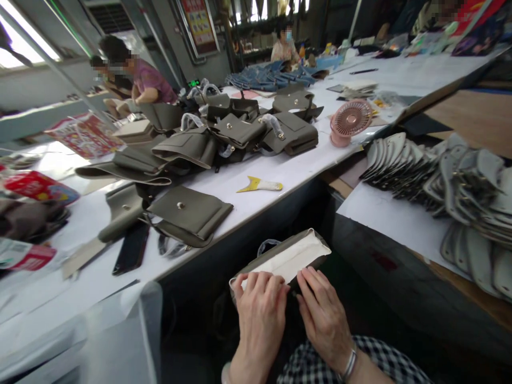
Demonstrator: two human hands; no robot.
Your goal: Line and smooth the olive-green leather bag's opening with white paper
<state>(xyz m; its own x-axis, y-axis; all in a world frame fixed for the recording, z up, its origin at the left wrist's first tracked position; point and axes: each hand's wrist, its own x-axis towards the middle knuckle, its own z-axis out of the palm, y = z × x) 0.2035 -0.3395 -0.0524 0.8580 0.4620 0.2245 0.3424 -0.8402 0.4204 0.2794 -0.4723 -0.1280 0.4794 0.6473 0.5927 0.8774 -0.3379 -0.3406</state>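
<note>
Over my lap I hold a grey-green bag point(292, 257) whose long white face is turned up towards me; a clear-wrapped loop shows at its far side. My left hand point(262, 304) is closed over its near edge with the fingers curled. Along the same edge, further right, my right hand point(323, 314) pinches with fingers pressed together. My thumbs are partly hidden. Nearest on the table lies a finished-looking grey-green bag point(190, 213) with a metal stud, and a yellow and white scraper-like tool point(259, 184) lies to its right.
More grey-green bags point(236, 130) are heaped on the white table point(256, 208). A dark phone point(131, 248) lies at left, a pink fan point(349, 121) at right. Stacked grey pieces point(460, 181) cover the right-hand surface. Clear plastic point(116, 330) hangs at lower left. Several people sit further back.
</note>
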